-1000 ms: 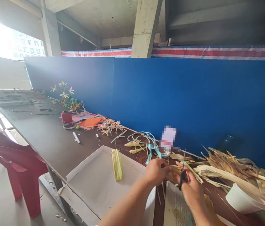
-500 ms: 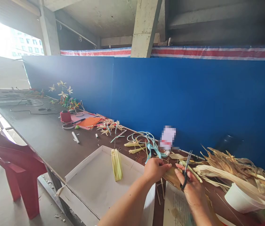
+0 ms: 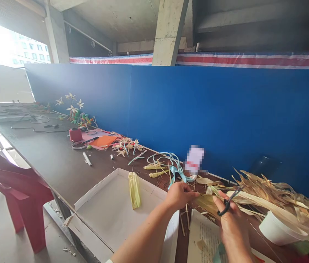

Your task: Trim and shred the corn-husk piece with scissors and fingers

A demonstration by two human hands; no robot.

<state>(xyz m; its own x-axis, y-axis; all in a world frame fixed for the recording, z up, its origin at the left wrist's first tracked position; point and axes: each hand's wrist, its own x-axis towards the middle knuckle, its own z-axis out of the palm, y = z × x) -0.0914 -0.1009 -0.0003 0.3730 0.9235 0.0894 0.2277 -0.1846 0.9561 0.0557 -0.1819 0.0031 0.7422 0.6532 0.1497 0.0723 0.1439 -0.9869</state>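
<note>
My left hand pinches one end of a yellowish-brown strip of corn husk over the table. At the strip's other end, my right hand has its fingers close against the husk. It also holds a pair of scissors with black handles, hooked on the fingers, the blades pointing up and right. Whether the right fingertips grip the husk, I cannot tell. A pale green gathered husk piece on a thin wire lies in the white shallow box to the left.
Dry husks lie heaped at the right behind a white tub. A pale blue cord, husk flowers and a red thread cone line the blue partition. A red chair stands at left.
My right hand has moved right, away from the left, and more of the husk strip shows between them. The scissors have tilted over to the right. My left hand stays nearly in place.
</note>
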